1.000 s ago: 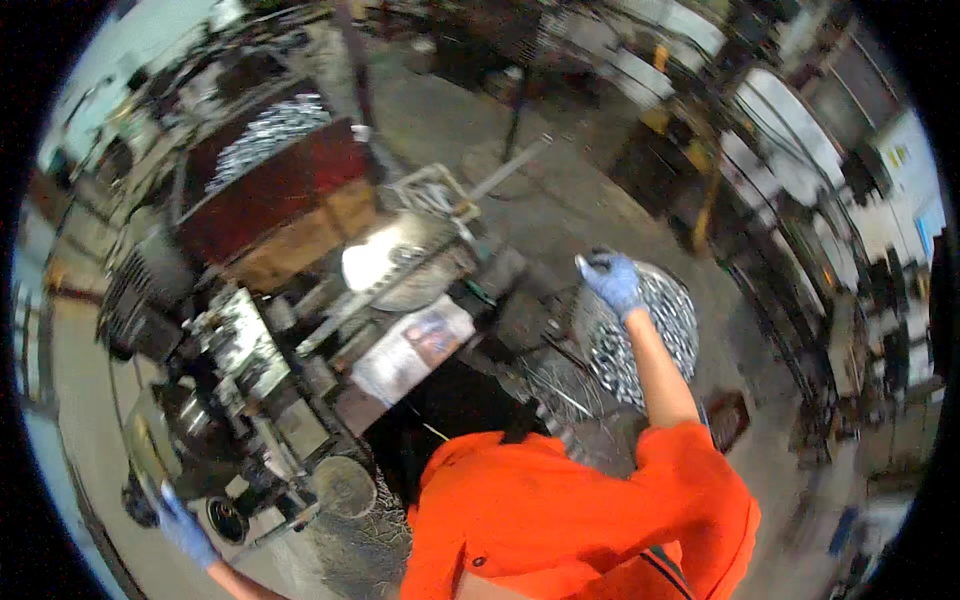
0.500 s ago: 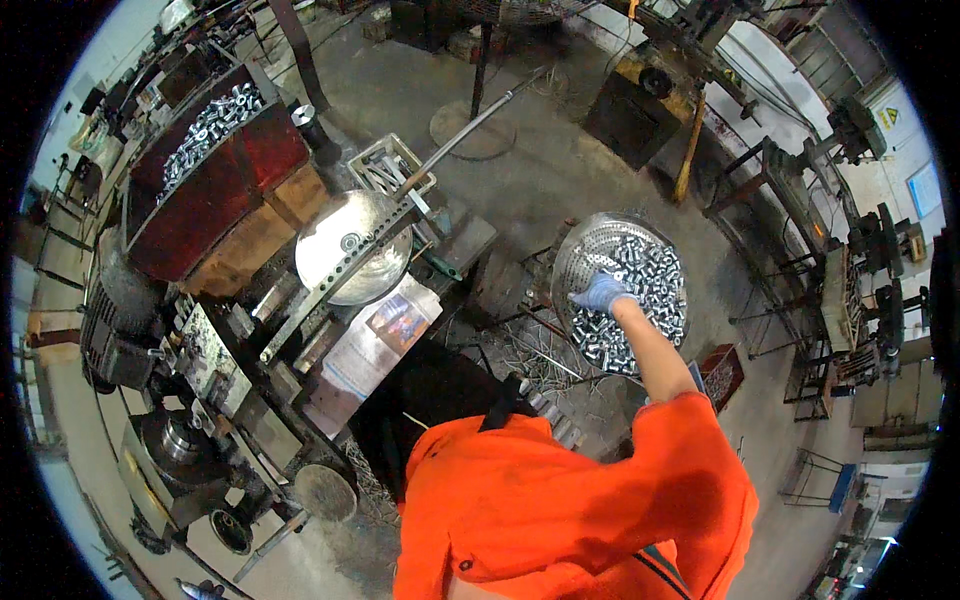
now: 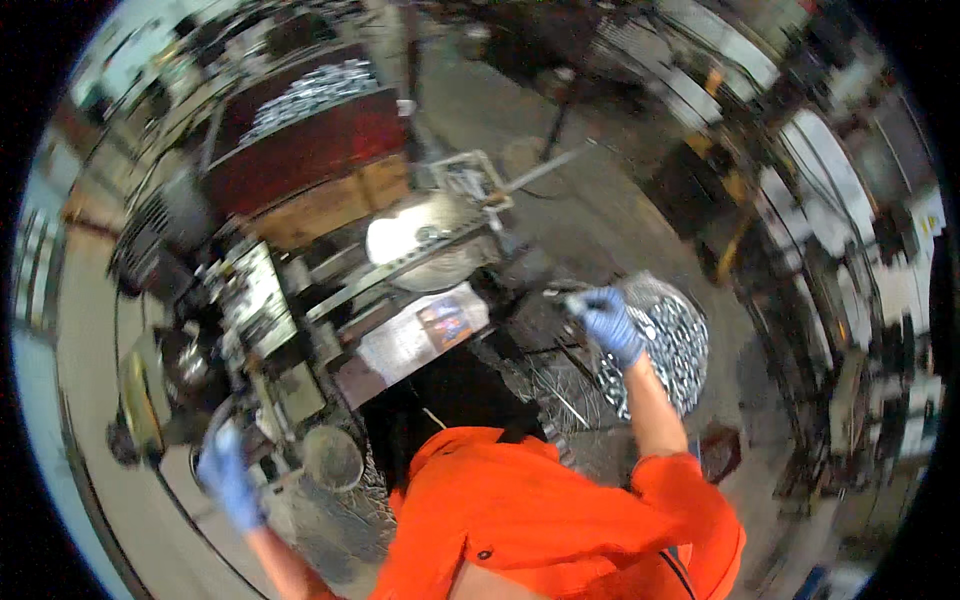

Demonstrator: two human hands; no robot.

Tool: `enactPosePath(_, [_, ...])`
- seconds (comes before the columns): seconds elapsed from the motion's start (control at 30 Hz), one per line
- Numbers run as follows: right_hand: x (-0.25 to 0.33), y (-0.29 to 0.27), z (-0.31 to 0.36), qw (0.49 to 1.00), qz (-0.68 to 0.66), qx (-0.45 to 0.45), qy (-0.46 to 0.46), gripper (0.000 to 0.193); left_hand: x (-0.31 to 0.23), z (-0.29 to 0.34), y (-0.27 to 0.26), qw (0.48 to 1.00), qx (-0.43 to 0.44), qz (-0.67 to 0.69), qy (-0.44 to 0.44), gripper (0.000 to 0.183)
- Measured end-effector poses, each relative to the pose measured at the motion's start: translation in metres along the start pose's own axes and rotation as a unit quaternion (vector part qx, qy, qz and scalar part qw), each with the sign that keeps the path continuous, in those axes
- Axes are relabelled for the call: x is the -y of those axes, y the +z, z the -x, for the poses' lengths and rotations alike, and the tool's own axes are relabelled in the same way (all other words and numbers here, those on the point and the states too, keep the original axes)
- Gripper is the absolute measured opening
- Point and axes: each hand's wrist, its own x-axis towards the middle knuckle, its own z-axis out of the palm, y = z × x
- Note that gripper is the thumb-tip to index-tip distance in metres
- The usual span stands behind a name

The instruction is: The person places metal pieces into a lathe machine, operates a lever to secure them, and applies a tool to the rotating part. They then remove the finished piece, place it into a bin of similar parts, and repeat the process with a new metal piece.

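Observation:
My right hand (image 3: 612, 325), in a blue glove, is raised at the left rim of a round basin (image 3: 655, 284) heaped with small metal sleeves (image 3: 672, 345). Its fingers are closed, and a small pale metal piece (image 3: 573, 304) shows blurred at their tips. At the lower left, my blue-gloved left hand (image 3: 230, 480) reaches to the dark round handwheel of the machine (image 3: 192, 365). Motion smears its fingers, and whether they grip the wheel's rim cannot be made out.
A red bin (image 3: 310, 140) of metal parts stands at the back left. Before it a perforated bar (image 3: 400, 268) crosses a shiny round disc (image 3: 395, 238). A printed sheet (image 3: 425, 332) lies nearer me. Thin metal scraps (image 3: 555, 390) litter the floor by the basin.
My right hand has lifted out of the sleeves toward the basin's left rim. My left hand has come into view at the lower left. The whole view has swung left.

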Motion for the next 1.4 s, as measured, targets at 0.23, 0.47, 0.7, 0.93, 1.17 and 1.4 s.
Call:
enactPosePath(0.23, [0.146, 0.136, 0.026, 0.82, 0.092, 0.134, -0.549, 0.04, -0.005, 0.01, 0.136, 0.878, 0.424, 0.216, -0.043, 0.045])
enactPosePath(0.47, [0.164, 0.169, 0.038, 0.8, 0.119, 0.187, -0.558, 0.033, 0.003, 0.007, 0.103, 0.926, 0.33, 0.18, -0.045, 0.037])
enactPosePath(0.7, [0.185, 0.179, 0.025, 0.7, 0.178, 0.284, -0.631, 0.028, 0.001, -0.016, 0.07, 0.863, 0.499, 0.006, -0.079, 0.041])
enactPosePath(0.93, [0.203, 0.196, 0.021, 0.631, 0.221, 0.331, -0.666, 0.025, 0.011, -0.023, 0.05, 0.824, 0.561, 0.009, -0.082, 0.041])
enactPosePath(1.17, [0.245, 0.241, 0.017, 0.583, 0.287, 0.292, -0.702, 0.029, 0.016, -0.018, -0.03, 0.905, 0.397, -0.131, 0.075, 0.042])
enactPosePath(1.4, [0.272, 0.352, -0.035, 0.61, 0.39, 0.209, -0.658, 0.039, 0.02, 0.034, -0.181, 0.868, -0.044, -0.493, -0.026, 0.04])
